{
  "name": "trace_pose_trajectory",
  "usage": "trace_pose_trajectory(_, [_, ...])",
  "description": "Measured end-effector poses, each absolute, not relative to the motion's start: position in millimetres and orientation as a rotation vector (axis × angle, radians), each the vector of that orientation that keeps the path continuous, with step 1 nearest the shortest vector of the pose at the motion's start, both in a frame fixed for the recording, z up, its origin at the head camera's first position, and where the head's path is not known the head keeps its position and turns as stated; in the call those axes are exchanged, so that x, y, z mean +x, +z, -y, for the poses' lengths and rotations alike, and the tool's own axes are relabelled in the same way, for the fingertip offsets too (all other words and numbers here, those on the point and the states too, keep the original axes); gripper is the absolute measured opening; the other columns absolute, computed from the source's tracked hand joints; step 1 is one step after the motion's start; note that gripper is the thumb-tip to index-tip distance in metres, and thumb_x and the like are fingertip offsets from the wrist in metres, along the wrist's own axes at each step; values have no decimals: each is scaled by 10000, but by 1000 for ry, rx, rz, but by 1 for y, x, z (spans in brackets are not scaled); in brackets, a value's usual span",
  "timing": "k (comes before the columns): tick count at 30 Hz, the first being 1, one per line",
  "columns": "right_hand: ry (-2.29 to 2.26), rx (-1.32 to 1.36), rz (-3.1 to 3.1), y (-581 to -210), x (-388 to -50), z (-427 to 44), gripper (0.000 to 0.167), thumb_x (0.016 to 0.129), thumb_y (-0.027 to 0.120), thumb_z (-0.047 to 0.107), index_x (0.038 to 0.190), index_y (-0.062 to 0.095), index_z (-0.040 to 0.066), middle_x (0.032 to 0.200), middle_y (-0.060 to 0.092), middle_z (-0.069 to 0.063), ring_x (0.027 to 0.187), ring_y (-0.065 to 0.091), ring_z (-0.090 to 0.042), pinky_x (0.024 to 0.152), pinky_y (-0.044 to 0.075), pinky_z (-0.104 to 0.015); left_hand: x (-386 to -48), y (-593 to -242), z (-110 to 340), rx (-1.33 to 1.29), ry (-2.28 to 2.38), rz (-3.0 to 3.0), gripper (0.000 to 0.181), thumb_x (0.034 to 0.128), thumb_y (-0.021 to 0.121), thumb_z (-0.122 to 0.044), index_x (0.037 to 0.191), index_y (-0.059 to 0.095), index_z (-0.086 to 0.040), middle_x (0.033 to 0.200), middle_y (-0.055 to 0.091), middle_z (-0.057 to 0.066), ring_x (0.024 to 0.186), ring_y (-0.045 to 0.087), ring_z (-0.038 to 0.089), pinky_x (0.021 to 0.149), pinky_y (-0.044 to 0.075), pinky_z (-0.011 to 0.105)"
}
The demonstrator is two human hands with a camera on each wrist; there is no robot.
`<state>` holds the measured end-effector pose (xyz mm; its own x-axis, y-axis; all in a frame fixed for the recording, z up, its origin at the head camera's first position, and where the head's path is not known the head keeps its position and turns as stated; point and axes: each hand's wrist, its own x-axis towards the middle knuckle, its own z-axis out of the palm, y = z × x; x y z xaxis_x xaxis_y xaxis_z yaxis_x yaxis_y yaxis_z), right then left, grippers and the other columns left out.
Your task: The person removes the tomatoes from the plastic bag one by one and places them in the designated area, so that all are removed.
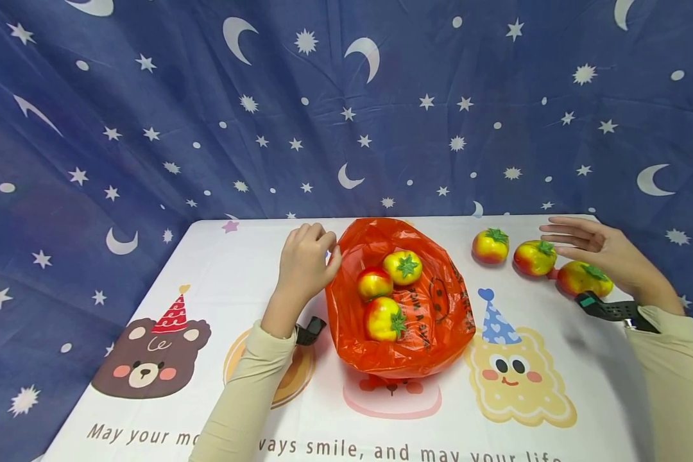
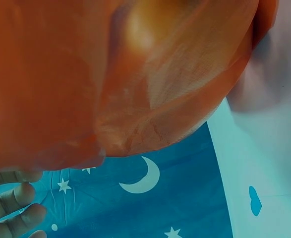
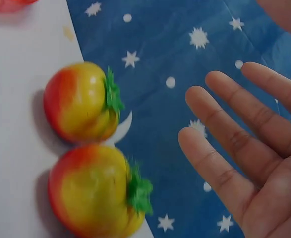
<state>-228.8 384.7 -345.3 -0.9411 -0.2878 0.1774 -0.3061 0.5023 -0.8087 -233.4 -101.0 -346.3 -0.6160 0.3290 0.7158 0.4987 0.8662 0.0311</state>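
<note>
Just below the right hand (image 1: 609, 256), straight-fingered and holding nothing, lies the nearest fruit (image 1: 579, 280); the bag (image 1: 430, 305) sits well leftward, beside the left hand (image 1: 307, 264), whose grip on its rim I cannot tell.

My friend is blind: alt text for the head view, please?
An open red plastic bag holds three tomato-like fruits. A person's left hand is at its rim; the right hand hovers near three more fruits on the table.

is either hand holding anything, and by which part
The right hand holds nothing. The left hand is at the left side of the red bag; whether it grips cannot be told.
</note>
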Motion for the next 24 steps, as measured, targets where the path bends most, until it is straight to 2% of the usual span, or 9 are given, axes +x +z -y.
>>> trace_pose_trajectory(9, [1408, 544, 2774, -335, -236, -351, 521, 893, 589, 62, 1384, 416, 74, 1158, 575, 260, 1030, 565, 129, 771, 482, -86, -233, -346, 100, -593, -292, 2279, 94, 789, 599, -108, 700, 598, -77, 721, 530, 56, 683, 492, 228, 722, 445, 370])
trace_pose_trajectory(13, [1414, 530, 2812, -335, -240, -334, 518, 888, 611, 114, 1375, 434, 103, 1181, 583, 222, 1038, 559, 121, 779, 486, -104, -233, -346, 100, -594, -290, 2282, 93, 788, 607, -112, 701, 599, -78, 720, 528, 56, 683, 489, 229, 721, 443, 371])
trace_pose_trajectory(20, [1472, 615, 2829, -336, -245, -306, 523, 876, 634, 130, 1365, 451, 105, 1252, 602, 77, 1083, 561, 68, 830, 469, -99, -232, -345, 100, -593, -273, 2274, 97, 786, 614, -116, 698, 601, -80, 717, 529, 53, 678, 489, 229, 718, 447, 373])
trace_pose_trajectory(24, [1525, 725, 2799, -339, -247, -292, 512, 867, 634, 79, 1350, 463, 82, 1204, 611, 159, 1072, 571, 64, 850, 454, -88, -232, -344, 99, -593, -267, 2274, 94, 787, 614, -116, 701, 604, -79, 719, 532, 56, 679, 492, 229, 713, 449, 372])
